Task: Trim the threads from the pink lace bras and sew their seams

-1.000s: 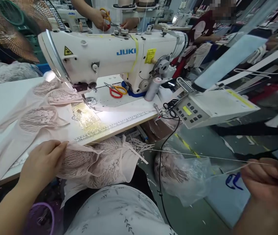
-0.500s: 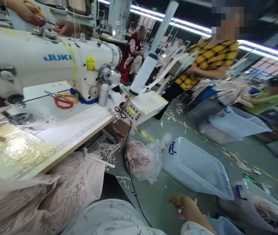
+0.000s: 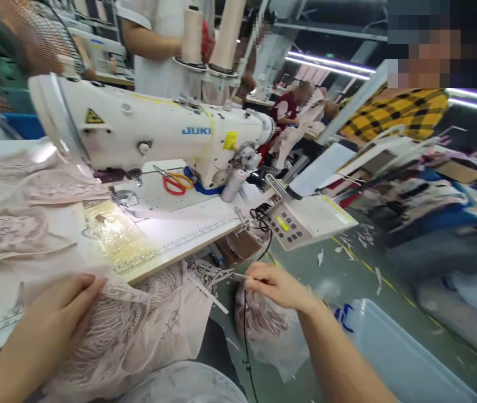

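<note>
My left hand (image 3: 60, 313) is at the table's front edge, thumb and fingertips close together on a pale beige lace fabric (image 3: 116, 330). The fabric hangs over the edge toward my lap. Out over the floor, my right hand (image 3: 278, 285) pinches a thin pale strip (image 3: 242, 275); its exact kind is too small to tell. A white JUKI sewing machine (image 3: 163, 131) stands behind the hands. Red-and-orange-handled scissors (image 3: 175, 182) lie on its bed. More beige lace pieces (image 3: 7, 229) are spread on the table to the left of the needle.
A control box (image 3: 305, 224) juts from the table's right end beside a thread spool (image 3: 234, 184). Below my right hand are a clear bag of fabric (image 3: 276, 336) and a hanging black cable (image 3: 246, 336). A blue bin (image 3: 406, 347) stands right. Other people work behind.
The view has swung left. My left hand has come into view on the lace fabric. My right hand has risen from low over the floor to beside the table edge, with the thin strip now visible.
</note>
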`<action>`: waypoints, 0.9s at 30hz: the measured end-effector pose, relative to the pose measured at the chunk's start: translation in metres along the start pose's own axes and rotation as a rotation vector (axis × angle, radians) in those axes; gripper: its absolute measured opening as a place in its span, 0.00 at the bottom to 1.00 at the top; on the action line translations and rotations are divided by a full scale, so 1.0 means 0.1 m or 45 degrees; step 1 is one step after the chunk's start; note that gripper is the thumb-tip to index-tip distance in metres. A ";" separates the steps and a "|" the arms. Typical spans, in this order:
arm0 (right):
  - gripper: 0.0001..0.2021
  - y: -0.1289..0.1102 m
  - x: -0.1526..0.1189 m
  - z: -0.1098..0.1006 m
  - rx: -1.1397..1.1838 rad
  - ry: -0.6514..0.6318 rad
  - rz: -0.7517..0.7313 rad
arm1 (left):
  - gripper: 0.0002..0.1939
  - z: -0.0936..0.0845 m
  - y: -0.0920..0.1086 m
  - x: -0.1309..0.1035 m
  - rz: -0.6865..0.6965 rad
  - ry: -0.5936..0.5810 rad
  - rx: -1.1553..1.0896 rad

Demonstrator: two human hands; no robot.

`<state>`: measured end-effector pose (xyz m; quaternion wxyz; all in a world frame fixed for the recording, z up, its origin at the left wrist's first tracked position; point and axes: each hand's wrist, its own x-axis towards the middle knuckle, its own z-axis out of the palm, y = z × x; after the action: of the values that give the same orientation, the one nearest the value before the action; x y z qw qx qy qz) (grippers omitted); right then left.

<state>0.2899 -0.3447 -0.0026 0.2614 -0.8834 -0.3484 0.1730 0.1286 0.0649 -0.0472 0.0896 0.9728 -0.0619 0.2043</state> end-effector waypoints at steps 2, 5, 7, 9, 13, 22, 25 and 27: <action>0.16 -0.29 0.53 0.01 -0.036 0.074 -0.041 | 0.14 -0.01 0.02 -0.04 0.047 -0.018 0.037; 0.15 -0.54 1.29 0.01 -0.113 0.196 0.035 | 0.15 -0.02 0.03 -0.10 0.041 -0.007 0.040; 0.14 -0.59 1.73 -0.03 -0.152 0.253 0.112 | 0.16 -0.02 0.03 -0.15 -0.011 -0.005 0.026; 0.13 -0.61 2.05 -0.09 -0.184 0.271 0.186 | 0.16 -0.02 0.03 -0.20 -0.054 0.014 -0.003; 0.11 -0.66 2.20 -0.19 -0.237 0.359 0.297 | 0.17 -0.04 0.02 -0.19 -0.083 0.091 -0.017; 0.12 -0.74 1.05 0.28 0.097 0.104 -0.030 | 0.12 -0.25 0.07 0.09 0.027 0.139 0.235; 0.11 -0.72 0.88 0.52 0.285 -0.030 -0.071 | 0.11 -0.28 0.09 0.15 0.038 0.157 0.244; 0.10 -0.74 0.87 0.71 0.349 -0.164 -0.034 | 0.11 -0.27 0.12 0.16 0.028 0.173 0.225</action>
<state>0.2767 -0.2131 -0.0270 0.3590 -0.8218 -0.3491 0.2717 0.1304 0.0577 -0.0144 0.0050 0.9601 -0.0483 0.2755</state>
